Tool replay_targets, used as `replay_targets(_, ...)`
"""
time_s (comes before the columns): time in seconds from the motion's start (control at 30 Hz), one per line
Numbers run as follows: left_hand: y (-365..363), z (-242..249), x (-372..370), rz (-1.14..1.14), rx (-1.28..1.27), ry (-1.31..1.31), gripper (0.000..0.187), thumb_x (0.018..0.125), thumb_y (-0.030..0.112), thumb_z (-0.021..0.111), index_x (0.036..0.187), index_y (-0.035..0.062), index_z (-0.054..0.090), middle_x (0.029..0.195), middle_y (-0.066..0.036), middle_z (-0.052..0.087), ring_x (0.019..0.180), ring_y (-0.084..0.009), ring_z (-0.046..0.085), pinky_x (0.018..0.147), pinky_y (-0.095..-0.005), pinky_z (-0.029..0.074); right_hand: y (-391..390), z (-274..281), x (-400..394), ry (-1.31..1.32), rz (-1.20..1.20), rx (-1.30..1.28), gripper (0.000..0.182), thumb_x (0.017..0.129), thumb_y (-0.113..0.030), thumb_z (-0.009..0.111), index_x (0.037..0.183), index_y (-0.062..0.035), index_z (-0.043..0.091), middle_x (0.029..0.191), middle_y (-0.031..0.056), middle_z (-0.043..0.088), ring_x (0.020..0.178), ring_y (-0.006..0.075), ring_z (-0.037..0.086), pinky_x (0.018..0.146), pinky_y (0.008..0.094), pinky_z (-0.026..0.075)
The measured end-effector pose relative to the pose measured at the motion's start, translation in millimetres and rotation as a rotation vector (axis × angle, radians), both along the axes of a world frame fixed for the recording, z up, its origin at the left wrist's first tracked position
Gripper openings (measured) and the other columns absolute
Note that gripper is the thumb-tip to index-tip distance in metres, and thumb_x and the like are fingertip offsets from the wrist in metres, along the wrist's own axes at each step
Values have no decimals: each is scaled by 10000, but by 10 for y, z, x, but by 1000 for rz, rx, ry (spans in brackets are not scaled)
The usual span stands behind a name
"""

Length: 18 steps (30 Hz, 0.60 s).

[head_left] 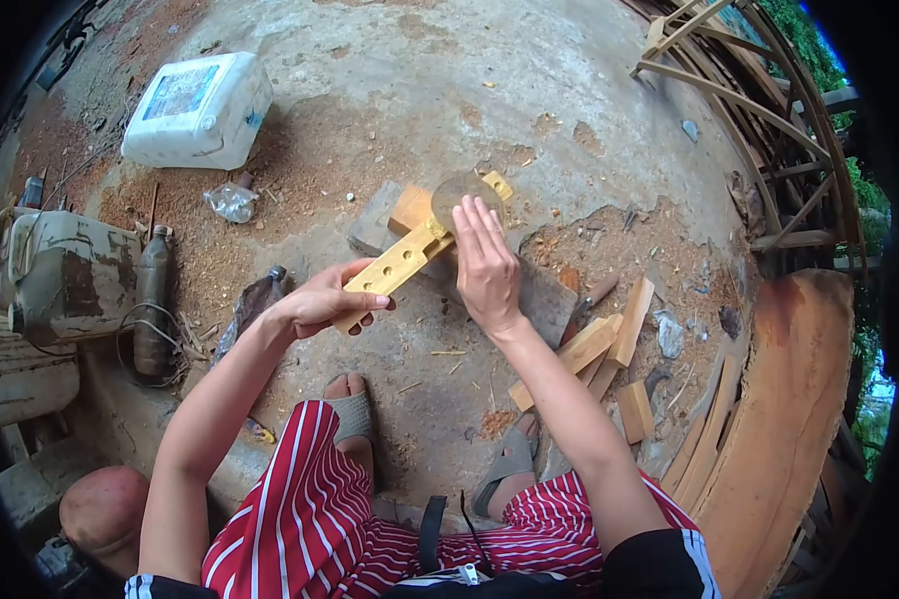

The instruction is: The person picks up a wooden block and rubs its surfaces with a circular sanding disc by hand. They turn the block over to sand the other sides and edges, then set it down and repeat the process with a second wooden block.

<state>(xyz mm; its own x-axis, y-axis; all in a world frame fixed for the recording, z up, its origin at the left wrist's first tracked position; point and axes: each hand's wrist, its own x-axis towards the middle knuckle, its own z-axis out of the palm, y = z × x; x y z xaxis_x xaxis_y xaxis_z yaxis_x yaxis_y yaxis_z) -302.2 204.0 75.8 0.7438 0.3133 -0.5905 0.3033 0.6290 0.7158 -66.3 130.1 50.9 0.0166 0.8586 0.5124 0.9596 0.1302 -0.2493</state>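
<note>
The grip of the left hand (335,299) is closing on the near end of the wooden strip (398,263), with the thumb lying across the top face. The right hand (487,265) is resting its straight, joined fingers against the round disc (448,200); the thumb is not showing, so whether this 2nd grip is clamping from below cannot be told.

Position of workpiece: the strip is slanting away from the left hand, passing under the disc and showing its far tip just beyond. A row of holes is running along its upper face. An orange-brown block (410,208) is sitting just beside the disc, and a grey slab (544,298) is lying beneath the work, on the floor (420,110). Loose offcuts (594,344) are lying to the right of the slab.

Step in hand: the right hand is apparently working the strip's surface with the disc, probably an abrasive, while the left hand is steadying the piece.

Next move: continuing this step would be calling for a firm left hold, flat and even pressure from the right fingers, and strokes following the strip's length, with the fingertips staying clear of its edges.
</note>
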Motion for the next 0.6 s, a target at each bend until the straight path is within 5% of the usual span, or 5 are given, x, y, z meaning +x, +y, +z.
replay_targets(0.17,5,-30,-2,-7,-10,-6,693,833,232,757,1409,110,391,1020,-57,643,728,-83,585,579,-240,501,10,29,79,43,33,-28,330,924,-33,498,1241,18,576,1310,183,571,1263,318,514,1090,419,398)
replay_targets(0.27,14,-17,-9,-30,-14,3,679,839,233,751,1400,108,391,1014,-51,639,730,-84,588,580,-239,503,1,115,96,190,28,71,301,969,-103,476,1234,-13,586,1171,205,640,1128,324,611,955,413,494)
replay_targets(0.33,60,-30,-18,-43,-15,31,649,841,239,749,1373,107,402,1001,-43,634,730,-85,589,586,-243,507,-44,470,54,674,-227,-384,310,1011,-199,440,1240,-47,582,973,214,681,920,331,683,759,424,534)
replay_targets(0.37,77,-42,-22,-51,-10,44,626,839,239,750,1347,101,410,999,-38,626,739,-85,589,599,-249,512,-47,254,164,684,-209,-203,335,1025,-257,415,1261,-73,567,835,211,673,780,336,692,640,437,512)
replay_targets(0.6,7,66,-30,-41,21,39,610,844,224,745,1345,125,411,979,-21,606,735,-86,574,617,-254,503,-812,207,373,548,-433,192,366,1008,-127,393,1357,-53,477,1264,193,590,1070,330,629,921,396,485)
